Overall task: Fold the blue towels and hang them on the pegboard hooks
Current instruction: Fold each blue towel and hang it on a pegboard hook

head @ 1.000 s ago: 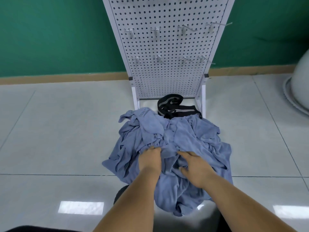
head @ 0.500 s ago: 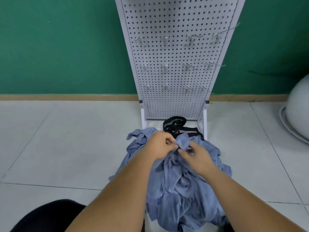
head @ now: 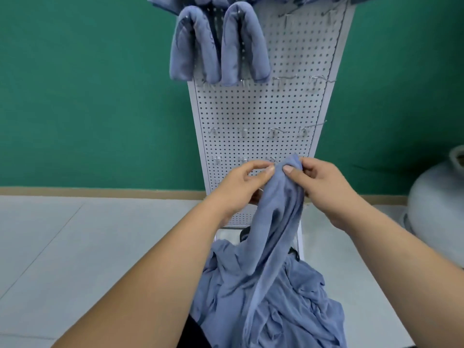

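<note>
— What are we looking at in this towel (head: 276, 209)?
— We are seeing soft, matt blue cloth with a light nap, the same as the hung towels (head: 198, 46).
— And the pegboard (head: 258, 116)?
— We are seeing smooth, white-painted perforated sheet, seemingly metal, with bare shiny wire hooks (head: 305, 130).
— The floor (head: 100, 247)?
— We are finding pale, smooth tiles with a faint sheen; the green wall (head: 88, 96) is looking matt.

Raised towel (head: 273, 209): plain slate blue, no pattern.
Towel heap (head: 281, 302), near: same blue, darker in the creases.
Hung towels (head: 193, 49), far left: same blue.
Pegboard (head: 251, 109): white, with an even grid of dark round holes.
Hooks (head: 303, 131): silver.
Wall (head: 88, 96): plain deep green.
Skirting (head: 100, 191): tan.
Floor (head: 75, 247): pale grey tiles with thin darker joints.
Rounded object (head: 437, 209), right: pale grey-white.
</note>
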Demonstrator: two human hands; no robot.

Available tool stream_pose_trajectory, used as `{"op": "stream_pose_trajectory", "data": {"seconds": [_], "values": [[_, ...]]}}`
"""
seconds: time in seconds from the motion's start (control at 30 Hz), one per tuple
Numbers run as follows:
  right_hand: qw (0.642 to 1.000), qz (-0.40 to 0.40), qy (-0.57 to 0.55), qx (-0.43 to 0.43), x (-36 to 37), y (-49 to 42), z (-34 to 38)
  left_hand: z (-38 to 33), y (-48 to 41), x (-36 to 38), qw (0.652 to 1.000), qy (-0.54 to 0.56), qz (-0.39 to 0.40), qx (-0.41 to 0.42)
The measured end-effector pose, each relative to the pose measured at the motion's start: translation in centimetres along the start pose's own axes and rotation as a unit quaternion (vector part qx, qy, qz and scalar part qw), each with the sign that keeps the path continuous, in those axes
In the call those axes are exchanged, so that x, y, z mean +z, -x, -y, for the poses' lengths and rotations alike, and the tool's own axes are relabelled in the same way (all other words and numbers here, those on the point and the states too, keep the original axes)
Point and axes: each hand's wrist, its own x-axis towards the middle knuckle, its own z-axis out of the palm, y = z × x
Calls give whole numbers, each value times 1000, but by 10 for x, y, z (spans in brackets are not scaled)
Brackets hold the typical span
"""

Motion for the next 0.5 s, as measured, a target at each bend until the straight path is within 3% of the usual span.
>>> {"op": "stream_pose_trajectory", "data": {"seconds": [0.3,0.5], "values": [[974,114,194,33,4,9,-70,72,-6,4,988,-149,-12,-39],[970,149,189,23,3,-8,-81,80,-17,-7,977,-209,-49,-18]]}}
